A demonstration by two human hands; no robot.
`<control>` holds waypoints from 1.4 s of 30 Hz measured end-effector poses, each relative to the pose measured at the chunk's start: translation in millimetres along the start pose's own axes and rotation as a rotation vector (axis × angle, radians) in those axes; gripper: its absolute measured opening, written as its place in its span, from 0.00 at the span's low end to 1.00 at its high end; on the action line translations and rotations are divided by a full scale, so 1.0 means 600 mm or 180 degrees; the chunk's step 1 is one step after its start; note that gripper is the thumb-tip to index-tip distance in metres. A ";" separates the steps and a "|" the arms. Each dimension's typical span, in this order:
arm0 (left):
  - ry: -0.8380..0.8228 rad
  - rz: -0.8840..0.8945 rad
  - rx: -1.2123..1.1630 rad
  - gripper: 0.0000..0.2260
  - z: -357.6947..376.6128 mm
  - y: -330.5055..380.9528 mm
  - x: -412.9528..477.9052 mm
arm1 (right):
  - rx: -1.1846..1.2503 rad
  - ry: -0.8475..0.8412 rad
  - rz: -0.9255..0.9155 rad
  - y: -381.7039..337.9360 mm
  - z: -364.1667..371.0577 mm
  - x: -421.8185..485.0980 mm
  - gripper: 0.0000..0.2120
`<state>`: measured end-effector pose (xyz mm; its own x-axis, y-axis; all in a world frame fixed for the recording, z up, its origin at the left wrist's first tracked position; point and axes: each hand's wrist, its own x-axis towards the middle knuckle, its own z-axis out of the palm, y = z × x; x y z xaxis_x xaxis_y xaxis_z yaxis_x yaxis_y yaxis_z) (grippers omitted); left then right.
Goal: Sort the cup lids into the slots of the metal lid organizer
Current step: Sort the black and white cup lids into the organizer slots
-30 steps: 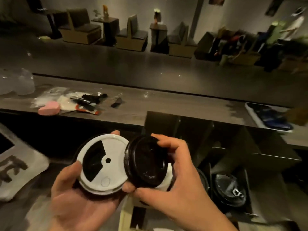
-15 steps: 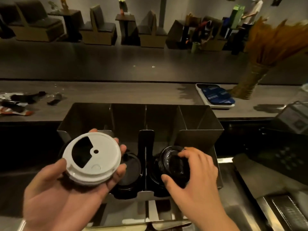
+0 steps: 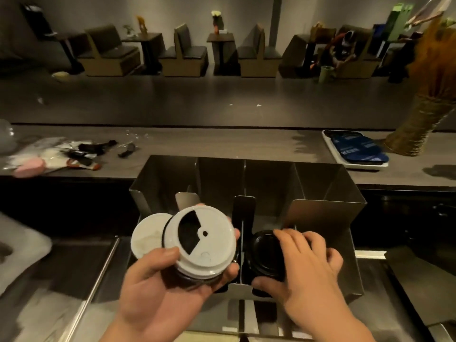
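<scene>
Counter (image 3: 222, 144), booths (image 3: 187, 55) behind | left hand (image 3: 158, 299) grips white lid (image 3: 217, 244) | right hand (image 3: 311, 272) grips black lid (image 3: 265, 257)

dim café interior, warm low light. pale grey back wall (image 3: 246, 11); dark pillar (image 3: 275, 18) right of centre. dark floor (image 3: 197, 99). row of booth seats (image 3: 108, 53), dark cushions on tan bases, small dark tables (image 3: 219, 38) between them. long dark wooden counter (image 3: 222, 144) across the foreground; woven vase of dried grass (image 3: 414, 124) at its right end, white tray (image 3: 362, 166) just beside.
</scene>
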<state>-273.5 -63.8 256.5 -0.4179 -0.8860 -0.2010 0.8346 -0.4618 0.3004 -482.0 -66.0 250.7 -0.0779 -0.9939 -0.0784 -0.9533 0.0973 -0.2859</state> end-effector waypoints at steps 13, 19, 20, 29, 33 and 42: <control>0.0060 0.0116 0.1057 0.39 0.021 0.020 -0.037 | 0.2371 -0.0278 -0.1653 -0.109 -0.055 -0.022 0.35; 0.0389 0.0385 0.0314 0.40 0.004 0.075 -0.067 | 0.3063 0.0353 -0.1183 -0.131 -0.040 0.013 0.32; 0.0365 0.0441 0.0228 0.39 -0.001 0.087 -0.073 | 0.2936 0.0411 -0.1191 -0.140 -0.035 0.019 0.32; 0.0633 0.1000 -0.0216 0.33 -0.052 0.162 -0.098 | 0.1242 0.0702 -0.1545 -0.239 0.061 0.019 0.34; 0.0809 0.1176 -0.0218 0.31 -0.072 0.188 -0.094 | 0.0814 0.0570 -0.1396 -0.265 0.073 0.029 0.29; 0.0800 0.1265 0.0104 0.38 -0.070 0.219 -0.077 | 0.0138 0.0031 -0.1418 -0.290 0.055 0.038 0.28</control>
<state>-129.5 -82.1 266.1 0.0349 -0.9585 -0.2829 0.8988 -0.0936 0.4282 -308.0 -104.1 267.0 0.3347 -0.9397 0.0705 -0.8813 -0.3386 -0.3297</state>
